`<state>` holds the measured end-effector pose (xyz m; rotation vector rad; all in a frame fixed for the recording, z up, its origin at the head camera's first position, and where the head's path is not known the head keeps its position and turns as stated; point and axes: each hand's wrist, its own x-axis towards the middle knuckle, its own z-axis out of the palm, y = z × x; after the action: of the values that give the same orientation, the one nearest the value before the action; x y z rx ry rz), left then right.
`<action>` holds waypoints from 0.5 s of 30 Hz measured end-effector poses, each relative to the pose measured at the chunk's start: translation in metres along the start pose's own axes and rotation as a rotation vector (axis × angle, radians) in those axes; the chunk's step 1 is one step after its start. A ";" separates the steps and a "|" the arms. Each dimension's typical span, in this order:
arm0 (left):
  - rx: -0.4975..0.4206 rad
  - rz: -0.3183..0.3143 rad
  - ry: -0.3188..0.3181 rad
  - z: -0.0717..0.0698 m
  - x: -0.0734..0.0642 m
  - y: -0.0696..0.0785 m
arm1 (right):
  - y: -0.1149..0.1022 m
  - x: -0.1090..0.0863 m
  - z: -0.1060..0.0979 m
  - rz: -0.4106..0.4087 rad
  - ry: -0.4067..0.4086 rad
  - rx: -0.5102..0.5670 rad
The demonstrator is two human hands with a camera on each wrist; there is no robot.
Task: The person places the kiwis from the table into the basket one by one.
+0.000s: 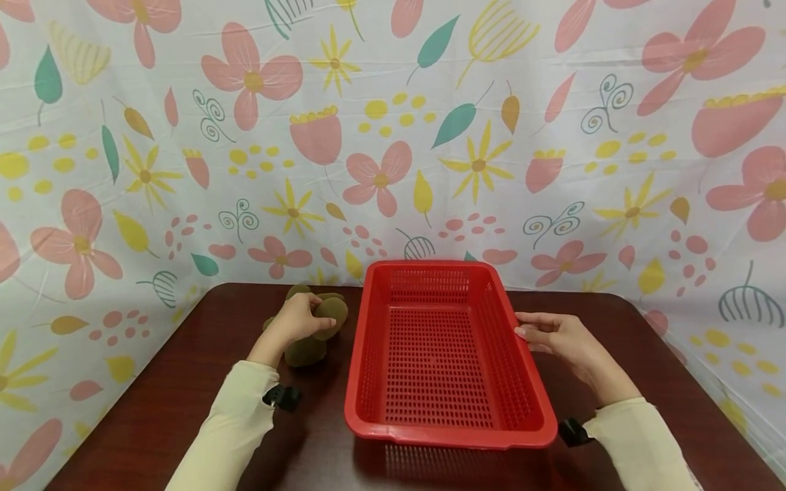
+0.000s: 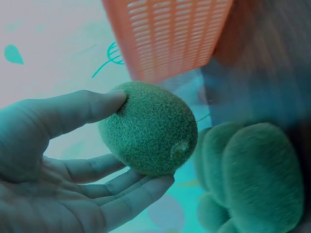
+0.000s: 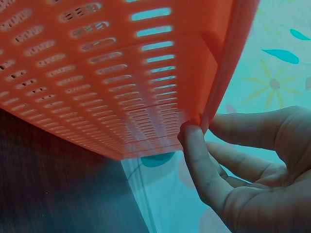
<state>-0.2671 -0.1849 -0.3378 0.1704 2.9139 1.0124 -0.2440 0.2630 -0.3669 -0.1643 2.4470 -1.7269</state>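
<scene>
Between thumb and fingers, my left hand [image 1: 297, 318] holds a fuzzy brown-green kiwi [image 2: 150, 128], raised beside the basket's left side. Several more kiwis [image 2: 265, 177] lie in a group on the table below it; in the head view the hand partly covers these kiwis [image 1: 305, 351]. A red plastic basket [image 1: 451, 437] with slotted walls and floor stands in the middle, and no fruit shows inside it. On its right side, my right hand [image 1: 568, 344] pinches the rim [image 3: 228, 73] between thumb and fingers.
The dark brown table [image 1: 184, 409] extends around the basket on both sides. Behind it hangs a white cloth [image 1: 430, 102] printed with flowers and leaves, reaching the table's back edge. A black strap device sits on each wrist.
</scene>
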 end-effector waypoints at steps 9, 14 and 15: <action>0.016 0.032 -0.002 -0.026 0.002 0.026 | 0.002 0.001 -0.003 0.032 -0.005 0.035; 0.060 0.095 -0.008 -0.035 0.004 0.049 | 0.003 0.001 -0.004 0.027 -0.007 0.048; 0.060 0.111 -0.008 -0.037 0.004 0.054 | 0.003 0.001 -0.004 0.028 -0.007 0.047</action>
<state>-0.2697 -0.1649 -0.2757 0.3421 2.9582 0.9356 -0.2455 0.2677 -0.3682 -0.1303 2.3904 -1.7674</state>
